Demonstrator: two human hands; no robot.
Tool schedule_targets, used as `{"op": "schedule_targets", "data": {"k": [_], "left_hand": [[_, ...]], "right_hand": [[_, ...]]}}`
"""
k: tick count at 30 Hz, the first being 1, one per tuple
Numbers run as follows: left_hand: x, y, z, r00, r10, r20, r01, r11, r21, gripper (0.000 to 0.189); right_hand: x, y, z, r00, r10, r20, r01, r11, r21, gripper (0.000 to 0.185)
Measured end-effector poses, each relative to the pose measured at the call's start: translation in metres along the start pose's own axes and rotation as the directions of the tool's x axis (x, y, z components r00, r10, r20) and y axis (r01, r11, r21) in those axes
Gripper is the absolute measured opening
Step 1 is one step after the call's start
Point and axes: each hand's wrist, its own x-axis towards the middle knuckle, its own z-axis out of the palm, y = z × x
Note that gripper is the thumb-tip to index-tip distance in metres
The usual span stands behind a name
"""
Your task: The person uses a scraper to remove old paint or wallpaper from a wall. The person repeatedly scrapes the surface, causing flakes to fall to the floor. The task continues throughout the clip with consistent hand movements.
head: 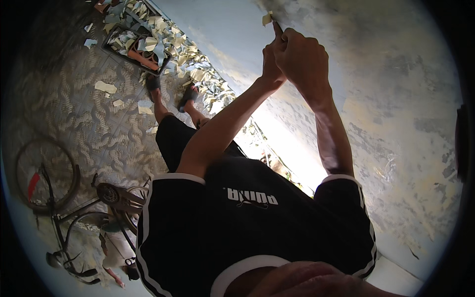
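Both my hands are raised together at the wall [393, 111], whose paint is partly stripped to mottled patches. My right hand [306, 61] is closed and overlaps my left hand [272, 61]. They grip a thin dark hand tool [274, 18], probably a scraper, most of it hidden by my fingers. One finger of my left hand lies extended along it. At its tip, a pale yellow paint flake [267, 18] stands out from the wall beside a still-painted blue-grey area [219, 29].
Paint flakes [185, 55] heap along the wall's foot. A black crate [105, 48] holds flakes and a terracotta piece [143, 60] beside my feet. Loose flakes [105, 87] lie on the patterned tile floor [111, 137]. A bicycle [55, 219] and another person [115, 247] are lower left.
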Motion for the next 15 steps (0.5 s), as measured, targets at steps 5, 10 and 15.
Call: {"op": "schedule_targets", "data": {"k": [5, 10, 15], "left_hand": [[0.018, -0.016, -0.026, 0.988, -0.156, -0.014, 0.154, 0.984, -0.090, 0.097], [0.020, -0.050, -0.044, 0.987, -0.152, 0.044, 0.157, 0.970, -0.183, 0.094], [0.031, -0.027, -0.050, 0.986, -0.161, 0.041, 0.162, 0.986, -0.037, 0.092]], "right_hand": [[0.003, -0.001, -0.012, 0.996, 0.049, -0.069, -0.039, 0.990, 0.139, 0.024], [0.014, -0.005, 0.030, 0.999, 0.039, 0.003, -0.039, 0.990, 0.132, 0.024], [0.009, -0.008, 0.004, 0.996, 0.088, 0.001, -0.086, 0.975, 0.202, 0.025]]}}
